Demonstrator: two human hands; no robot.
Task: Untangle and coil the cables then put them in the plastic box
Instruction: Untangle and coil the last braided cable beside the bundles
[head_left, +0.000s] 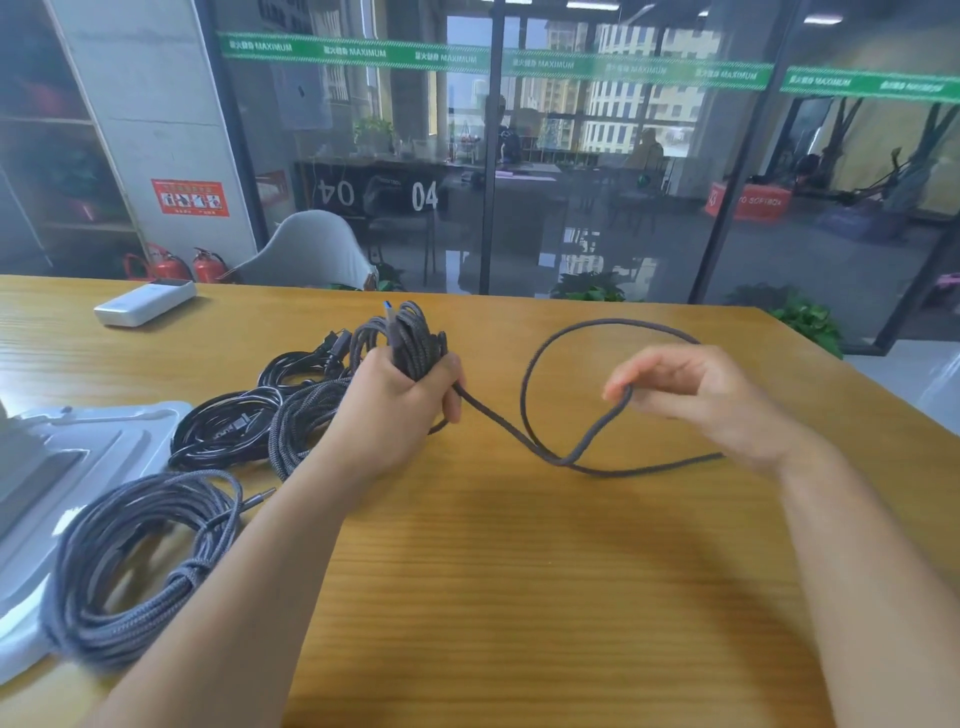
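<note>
Left hand (400, 400) fingers (453, 384) curled tight round a bunch of grey braided cable (415, 338), coil held upright above the tabletop (519, 571), blue-tipped plug (388, 307) sticking up from the top. Right hand (691, 400) fingers (623, 387) pinch the loose run of the same cable (524, 384); hand blurred, exact finger placing hard to read. The loose run leaves the left fist, crosses over itself on the tabletop between the hands, rises to the right fingers, arcs in a wide loop behind the right hand and runs under the right wrist.

Left of the left forearm: a second grey braided bundle (301, 421), two black cable bundles (223, 426) (296, 366) behind it, all on the tabletop, close together. Nearer the camera, a big grey braided coil (130, 566) with a metal jack plug (260, 498), lying partly on the clear plastic box lid (104, 431) at the left edge. Cannot tell whether the box itself shows. White power bank (145, 303) far left back of the tabletop, well apart from the cables. Glass partition (597, 156) behind, white chair (311, 249) and red fire extinguishers (176, 266) beyond the tabletop edge.
</note>
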